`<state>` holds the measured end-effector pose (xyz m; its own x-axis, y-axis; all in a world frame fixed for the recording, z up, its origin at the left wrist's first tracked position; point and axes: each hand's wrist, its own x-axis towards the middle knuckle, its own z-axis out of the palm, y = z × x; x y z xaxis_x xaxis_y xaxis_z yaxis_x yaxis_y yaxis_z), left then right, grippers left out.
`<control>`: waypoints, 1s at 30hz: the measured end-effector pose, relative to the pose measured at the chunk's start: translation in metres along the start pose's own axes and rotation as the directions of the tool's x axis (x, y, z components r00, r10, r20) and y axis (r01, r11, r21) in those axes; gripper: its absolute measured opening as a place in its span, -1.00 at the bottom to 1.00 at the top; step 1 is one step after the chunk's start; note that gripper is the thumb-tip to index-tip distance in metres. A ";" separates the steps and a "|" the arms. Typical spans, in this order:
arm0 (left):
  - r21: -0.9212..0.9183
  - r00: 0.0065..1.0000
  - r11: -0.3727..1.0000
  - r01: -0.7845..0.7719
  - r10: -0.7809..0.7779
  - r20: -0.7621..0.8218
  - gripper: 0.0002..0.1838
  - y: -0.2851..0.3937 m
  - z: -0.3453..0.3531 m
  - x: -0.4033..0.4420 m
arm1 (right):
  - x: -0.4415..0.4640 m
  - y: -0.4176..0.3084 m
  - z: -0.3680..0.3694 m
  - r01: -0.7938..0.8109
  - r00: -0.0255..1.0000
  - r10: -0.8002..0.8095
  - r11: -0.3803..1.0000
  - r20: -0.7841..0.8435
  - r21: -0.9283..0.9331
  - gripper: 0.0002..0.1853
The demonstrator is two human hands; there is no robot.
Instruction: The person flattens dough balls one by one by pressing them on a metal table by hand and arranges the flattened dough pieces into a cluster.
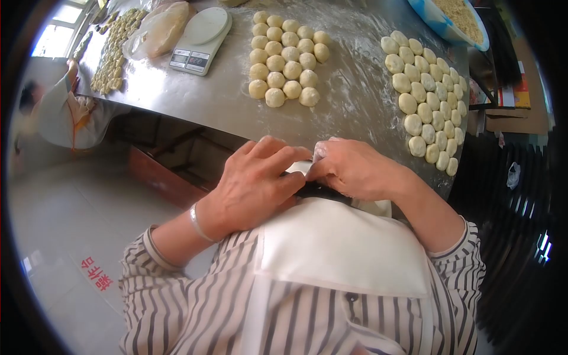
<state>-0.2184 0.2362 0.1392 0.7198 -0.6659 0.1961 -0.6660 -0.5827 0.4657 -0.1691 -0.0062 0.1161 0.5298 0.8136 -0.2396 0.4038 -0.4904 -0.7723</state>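
My left hand (260, 180), with a silver bangle at the wrist, is closed, its fingers bent toward the middle. Facing it, my right hand (358, 168) is pinched, with white powder on the fingers. Both are close together at the table's near edge, just above my white apron (343, 245). Something whitish shows between the fingertips, too covered to name. Beyond my hands, a block of round dough balls (290, 56) rests on the metal table (204, 100). Flatter dough rounds (429, 97) lie in rows on the right.
A white kitchen scale (201, 38) stands at the back left beside a plastic bag (160, 29). Many small dough pieces (115, 50) lie at the far left, near another person (74, 115). A blue-and-white basin (455, 23) of crumbly filling sits back right. Flour dusts the tabletop.
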 end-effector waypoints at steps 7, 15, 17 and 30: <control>-0.092 0.937 0.968 0.234 -0.199 0.289 -0.66 -0.004 -0.011 -0.008 | 0.027 0.013 -0.018 -0.112 0.959 0.029 0.953 0.282 0.283 -0.74; -0.540 0.572 0.193 0.819 -0.204 0.794 -0.67 -0.046 0.012 -0.007 | 0.012 0.028 -0.024 -0.341 0.935 0.350 0.852 0.052 0.399 -0.69; -0.528 0.529 -0.056 0.847 -0.004 0.849 -0.63 -0.061 0.022 -0.010 | 0.000 0.044 -0.021 -0.319 0.936 0.352 0.839 0.009 0.441 -0.63; -0.372 0.810 0.728 0.576 -0.569 0.142 -0.79 -0.126 0.026 -0.014 | 0.003 0.084 0.022 -0.296 0.768 0.483 0.850 -0.420 0.436 -0.61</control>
<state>-0.1498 0.3069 0.0559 0.9342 -0.2740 -0.2285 0.0028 -0.6349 0.7726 -0.1499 -0.0377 0.0374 0.9154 0.2566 -0.3103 -0.1391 -0.5216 -0.8418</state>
